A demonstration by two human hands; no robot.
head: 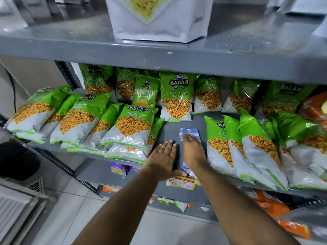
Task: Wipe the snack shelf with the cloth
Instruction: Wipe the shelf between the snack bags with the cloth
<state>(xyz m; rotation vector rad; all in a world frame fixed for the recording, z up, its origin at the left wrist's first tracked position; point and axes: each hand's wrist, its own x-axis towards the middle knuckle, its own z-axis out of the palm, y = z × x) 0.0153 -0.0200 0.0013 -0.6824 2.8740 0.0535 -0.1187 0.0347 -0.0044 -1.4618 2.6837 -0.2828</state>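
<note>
Blue-and-white checked cloth [189, 134] lies on the bare grey strip of the snack shelf [169, 129], pressed flat under the right hand [192, 151], whose fingers look straight. Just beside it the left hand [163, 158] rests palm-down on the shelf, fingers extended, holding nothing. Green snack packets [131, 128] crowd the strip on the left, more green packets [247, 147] lean in on the right, and an upright Chana Jor Garam packet [176, 98] closes off the back. Yellow price tags [181, 183] stick to the front edge. Overhead, a white pouch [159, 20] stands on the upper shelf.
</note>
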